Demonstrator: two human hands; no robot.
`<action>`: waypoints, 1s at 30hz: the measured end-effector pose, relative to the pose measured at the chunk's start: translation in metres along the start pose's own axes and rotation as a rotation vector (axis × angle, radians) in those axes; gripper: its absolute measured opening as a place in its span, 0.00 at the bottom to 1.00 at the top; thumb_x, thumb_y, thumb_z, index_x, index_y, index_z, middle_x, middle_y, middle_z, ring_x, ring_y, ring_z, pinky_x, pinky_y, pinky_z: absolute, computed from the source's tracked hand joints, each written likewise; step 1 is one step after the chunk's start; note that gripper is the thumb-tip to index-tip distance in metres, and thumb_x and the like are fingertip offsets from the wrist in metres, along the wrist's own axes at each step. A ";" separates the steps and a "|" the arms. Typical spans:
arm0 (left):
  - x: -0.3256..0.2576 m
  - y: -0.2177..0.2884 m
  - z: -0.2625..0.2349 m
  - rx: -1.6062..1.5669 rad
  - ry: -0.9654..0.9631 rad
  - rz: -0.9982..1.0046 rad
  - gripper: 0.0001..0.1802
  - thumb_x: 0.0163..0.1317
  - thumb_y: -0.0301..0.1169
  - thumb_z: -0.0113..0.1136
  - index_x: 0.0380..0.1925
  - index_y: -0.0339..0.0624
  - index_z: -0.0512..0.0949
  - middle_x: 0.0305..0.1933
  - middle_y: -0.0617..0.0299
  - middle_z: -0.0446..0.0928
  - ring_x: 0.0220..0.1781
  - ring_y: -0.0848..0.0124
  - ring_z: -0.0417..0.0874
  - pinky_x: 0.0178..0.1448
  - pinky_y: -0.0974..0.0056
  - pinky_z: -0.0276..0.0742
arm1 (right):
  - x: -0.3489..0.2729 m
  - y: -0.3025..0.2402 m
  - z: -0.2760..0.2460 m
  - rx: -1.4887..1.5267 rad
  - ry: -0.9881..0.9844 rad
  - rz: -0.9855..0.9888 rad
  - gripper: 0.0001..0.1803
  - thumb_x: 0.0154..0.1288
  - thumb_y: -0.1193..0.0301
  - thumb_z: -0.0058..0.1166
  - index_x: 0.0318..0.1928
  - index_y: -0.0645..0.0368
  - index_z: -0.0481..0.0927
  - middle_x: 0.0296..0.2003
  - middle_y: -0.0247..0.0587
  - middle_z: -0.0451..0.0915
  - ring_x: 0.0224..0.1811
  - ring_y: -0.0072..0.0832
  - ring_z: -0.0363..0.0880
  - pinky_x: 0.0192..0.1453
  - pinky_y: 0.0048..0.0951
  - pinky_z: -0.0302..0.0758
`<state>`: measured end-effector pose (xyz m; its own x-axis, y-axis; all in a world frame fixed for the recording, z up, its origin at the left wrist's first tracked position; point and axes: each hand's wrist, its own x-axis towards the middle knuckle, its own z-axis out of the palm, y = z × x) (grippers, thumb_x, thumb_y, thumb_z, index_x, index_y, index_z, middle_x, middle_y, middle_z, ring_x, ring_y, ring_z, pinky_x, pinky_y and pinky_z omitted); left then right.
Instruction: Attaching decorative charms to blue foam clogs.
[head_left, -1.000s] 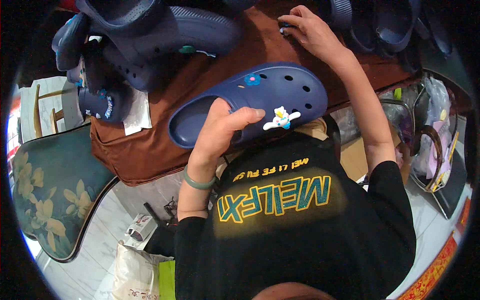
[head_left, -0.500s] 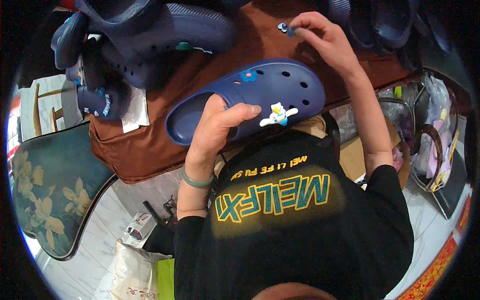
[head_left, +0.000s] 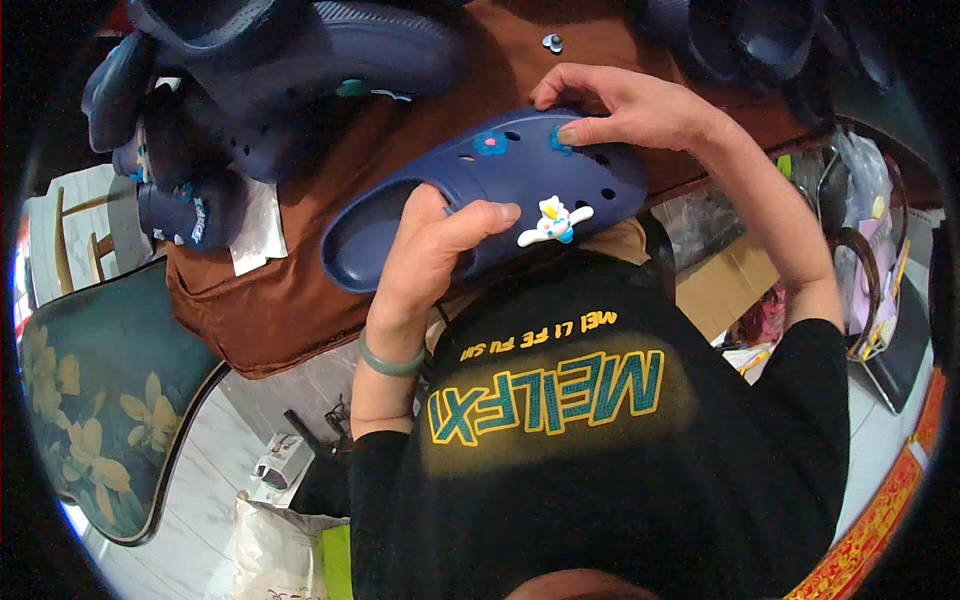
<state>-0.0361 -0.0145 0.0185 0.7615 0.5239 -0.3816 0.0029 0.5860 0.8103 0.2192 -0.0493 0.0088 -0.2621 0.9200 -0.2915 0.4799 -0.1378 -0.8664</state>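
A navy blue clog (head_left: pixel 470 190) with holes in its upper lies across the brown cloth, toe to the right. My left hand (head_left: pixel 430 235) grips its side, the fingers inside the foot opening and the thumb on top of the upper. With my right hand (head_left: pixel 620 112) I pinch a small blue shoe charm (head_left: pixel 559 140) against a hole near the clog's far edge; the thumb partly covers it. Left of that sits a blue flower charm with a pink centre (head_left: pixel 490 144). A white winged character charm (head_left: pixel 554 222) is fixed on the near side.
Another small black-and-white charm (head_left: pixel 552 43) lies on the brown cloth (head_left: pixel 270 320) beyond the clog. More navy clogs (head_left: pixel 350 55) are heaped at the far left and far right. A floral chair back (head_left: pixel 110 400) stands at left, bags (head_left: pixel 870 230) at right.
My right hand has come down and nearer from the far cloth, bringing the blue charm onto the clog. The black-and-white charm remains on the cloth. My left hand keeps its hold.
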 end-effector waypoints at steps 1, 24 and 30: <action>0.000 -0.001 0.000 0.005 0.000 0.013 0.24 0.50 0.27 0.58 0.50 0.31 0.74 0.46 0.59 0.79 0.46 0.72 0.78 0.55 0.67 0.71 | 0.004 0.001 -0.001 -0.043 -0.038 -0.014 0.26 0.58 0.61 0.61 0.54 0.57 0.72 0.46 0.39 0.77 0.50 0.28 0.74 0.58 0.29 0.68; 0.008 -0.004 -0.007 0.016 0.102 0.127 0.21 0.51 0.26 0.57 0.47 0.29 0.76 0.43 0.54 0.81 0.43 0.67 0.83 0.52 0.64 0.76 | 0.043 0.073 -0.015 -0.609 0.647 -0.392 0.11 0.63 0.68 0.56 0.45 0.55 0.80 0.38 0.43 0.79 0.39 0.44 0.79 0.42 0.37 0.76; 0.012 0.001 -0.010 -0.004 0.160 0.187 0.20 0.51 0.27 0.57 0.46 0.28 0.76 0.44 0.53 0.81 0.44 0.67 0.83 0.52 0.64 0.77 | -0.004 0.039 0.004 -0.176 0.717 -0.202 0.10 0.65 0.69 0.56 0.44 0.59 0.80 0.34 0.37 0.82 0.34 0.29 0.79 0.41 0.29 0.75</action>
<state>-0.0334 -0.0012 0.0103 0.6361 0.7148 -0.2905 -0.1316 0.4715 0.8720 0.2355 -0.0600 -0.0253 0.2198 0.9425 0.2516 0.6222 0.0632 -0.7803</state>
